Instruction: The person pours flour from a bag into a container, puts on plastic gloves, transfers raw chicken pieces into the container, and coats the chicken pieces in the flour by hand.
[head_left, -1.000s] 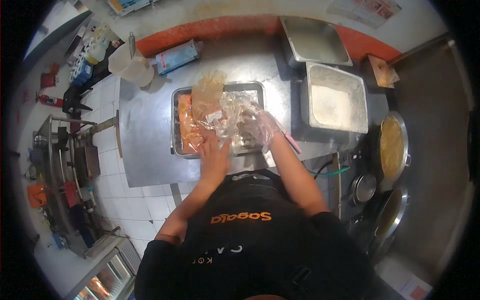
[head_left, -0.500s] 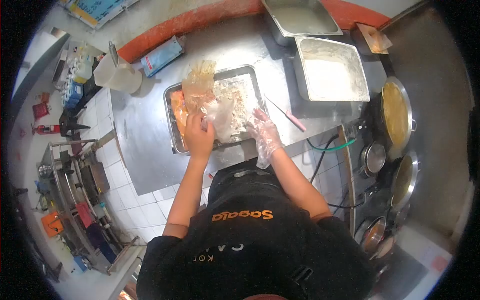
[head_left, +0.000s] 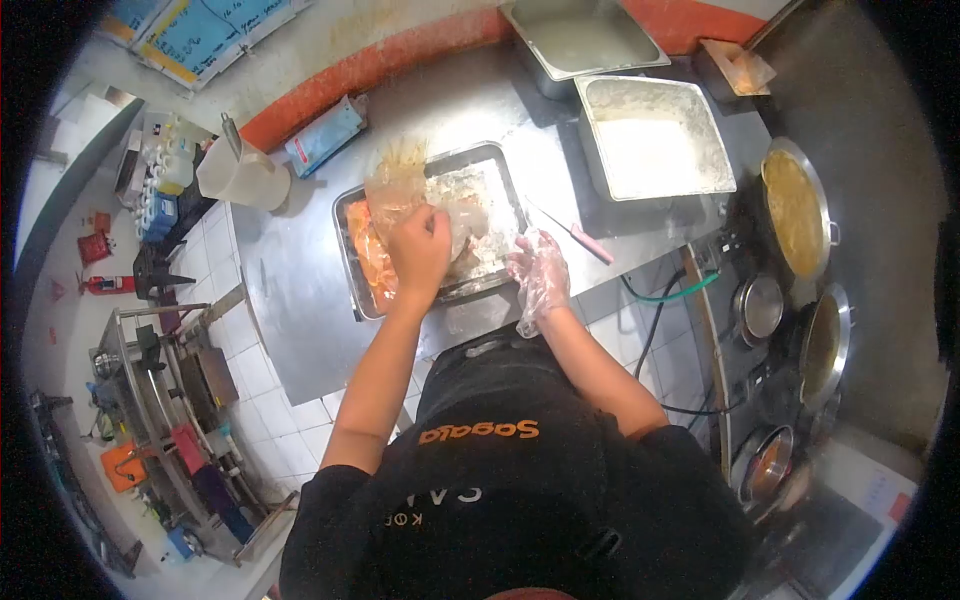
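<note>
A metal tray (head_left: 513, 170) lies on the worktable, with orange pieces in plastic (head_left: 370, 255) along its left side and a whitish, crumbly layer (head_left: 490, 235) on its right. Over the middle spreads a crumpled, translucent plastic bag (head_left: 395, 185). My left hand (head_left: 420, 245), bare, is closed over the tray, its fingers pinching the plastic. My right hand (head_left: 540, 270) wears a clear plastic glove. It is beside the tray's right edge, fingers partly bent and apart, with nothing visible in it. A knife with a pink handle (head_left: 592, 245) lies to the right of the tray.
Behind on the right stand a deep metal pan of white powder (head_left: 655, 150) and another deep pan (head_left: 585, 45). A white jug (head_left: 243, 175) and a blue packet (head_left: 327, 135) are at the back left. Wide pans of oil (head_left: 795, 215) line the right side.
My left hand has moved up and right over the tray, its fingers now closed tighter. The gloved right hand has drawn back from the whitish layer to the tray's right edge. The view has shifted slightly.
</note>
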